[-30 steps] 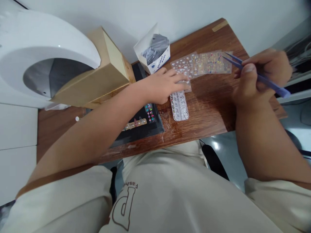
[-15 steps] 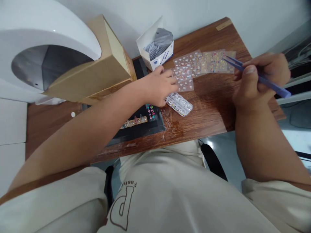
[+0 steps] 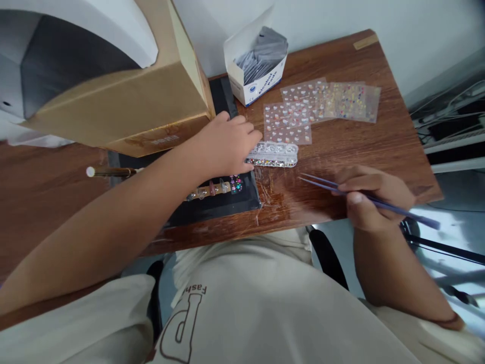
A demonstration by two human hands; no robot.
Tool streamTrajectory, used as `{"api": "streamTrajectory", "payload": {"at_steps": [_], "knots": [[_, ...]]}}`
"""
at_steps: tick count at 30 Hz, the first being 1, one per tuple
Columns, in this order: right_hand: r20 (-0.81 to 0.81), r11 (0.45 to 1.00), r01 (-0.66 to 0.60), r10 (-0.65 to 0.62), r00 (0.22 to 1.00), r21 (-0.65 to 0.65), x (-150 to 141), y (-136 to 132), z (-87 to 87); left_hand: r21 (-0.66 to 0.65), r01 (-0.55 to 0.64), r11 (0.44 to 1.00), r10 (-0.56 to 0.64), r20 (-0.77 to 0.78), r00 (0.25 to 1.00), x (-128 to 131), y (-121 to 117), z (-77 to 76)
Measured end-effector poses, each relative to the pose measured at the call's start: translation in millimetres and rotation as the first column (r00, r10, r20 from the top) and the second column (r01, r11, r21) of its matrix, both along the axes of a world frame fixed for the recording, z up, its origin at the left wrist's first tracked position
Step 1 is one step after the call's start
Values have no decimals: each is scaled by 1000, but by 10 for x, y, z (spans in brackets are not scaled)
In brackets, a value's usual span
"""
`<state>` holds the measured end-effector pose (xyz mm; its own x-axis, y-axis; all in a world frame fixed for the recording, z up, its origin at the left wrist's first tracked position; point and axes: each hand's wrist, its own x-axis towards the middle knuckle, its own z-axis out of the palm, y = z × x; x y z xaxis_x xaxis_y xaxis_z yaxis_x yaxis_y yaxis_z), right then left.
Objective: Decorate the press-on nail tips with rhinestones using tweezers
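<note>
My left hand (image 3: 231, 144) is closed around the left end of a clear rhinestone case (image 3: 278, 154), which lies level on the table with several small compartments of gems. In my right hand (image 3: 373, 194) is a pair of purple tweezers (image 3: 394, 206); its tips are slightly apart and point left, a little to the right of the case. Behind the case lie clear nail sticker sheets (image 3: 288, 124), overlapping one another. Left of the case, on a black mat (image 3: 242, 199), a strip of nail tips (image 3: 212, 189) stands beside small coloured flower stickers (image 3: 236, 184), partly behind my left arm.
An open box of alcohol pads (image 3: 257, 86) stands against the wall. A large tan box (image 3: 151, 111) and a white rounded device (image 3: 140, 30) fill the left back. A gold-and-white stick (image 3: 109, 172) lies at left. The wooden table's (image 3: 280, 212) front edge is near my body.
The rhinestone case has turned from upright to sideways under my left hand. My right hand has brought the tweezers down and left, from the sticker sheets towards the case.
</note>
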<state>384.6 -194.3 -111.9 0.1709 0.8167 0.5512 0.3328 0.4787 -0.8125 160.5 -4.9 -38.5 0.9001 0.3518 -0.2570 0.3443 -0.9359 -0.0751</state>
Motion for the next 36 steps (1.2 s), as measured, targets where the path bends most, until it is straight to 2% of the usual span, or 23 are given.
{"api": "streamTrajectory", "payload": {"at_steps": [3, 6, 8, 9, 12, 16, 20, 24, 29, 32, 36], "knots": [[161, 983, -174, 163, 973, 56, 26, 61, 68, -13, -52, 999, 52, 72, 996, -107, -100, 154], [232, 979, -203, 198, 952, 0, 73, 151, 142, 11, -80, 997, 76, 196, 978, -341, -247, 347], [268, 976, -218, 214, 939, -15, 94, 191, 165, 23, -24, 999, 14, 361, 932, -511, -372, 421], [287, 975, -221, 218, 933, -22, 98, 203, 165, 17, 10, 1000, -15, 397, 918, -579, -441, 430], [324, 977, -204, 213, 922, -63, 89, 216, 128, -88, 214, 973, -161, 402, 901, -662, -650, 337], [293, 985, -160, 172, 941, -62, 66, 213, 63, -184, 251, 950, -167, 380, 910, -549, -851, 61], [284, 995, -81, 93, 954, -55, 51, 216, 50, -195, 128, 972, -60, 321, 945, -405, -938, -109], [290, 997, -35, 55, 956, -73, 28, 213, 65, -195, -68, 978, 120, 269, 956, -281, -979, -121], [327, 994, -23, 57, 943, -109, 6, 197, 82, -147, -269, 952, 292, 169, 941, -104, -990, -139], [337, 994, -4, 39, 941, -105, -3, 187, 89, -117, -322, 940, 338, 161, 927, -45, -987, -177], [360, 994, 17, 25, 933, -111, -11, 181, 97, -121, -289, 950, 309, 220, 925, -20, -966, -157]]}}
